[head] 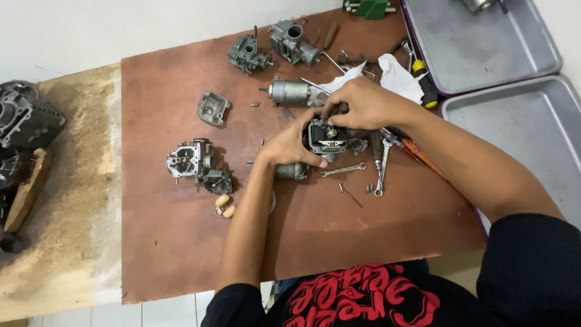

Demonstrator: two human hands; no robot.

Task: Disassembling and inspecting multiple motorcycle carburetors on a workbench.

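Brown board (181, 254) serves as work surface, laid over a pale floor. At its centre a carburetor (327, 137) sits open side up, with a dark bowl cavity and a brass part visible inside. Left hand (289, 146) grips the carburetor from its left side, thumb along the lower edge. Right hand (358, 103) comes in from above, fingertips pinched at the carburetor's upper rim; what they pinch, if anything, cannot be told.

Just below the carburetor lies a small wrench (343, 170); to its right, a longer wrench (382, 169) and orange-handled pliers (420, 155) partly under the right forearm. White rag (393, 75) lies behind the right hand, with a grey cylinder (289, 92) just left of it. Two more carburetors (248, 54) (293, 41) stand at the far edge of the board. A loose float-bowl cover (212, 108) lies at left centre, and a further carburetor body (192, 160) nearer the left edge, with tan floats (224, 206) below it. Two grey metal trays (514, 54) occupy the right. An engine block (24, 121) rests on sawdust at far left.
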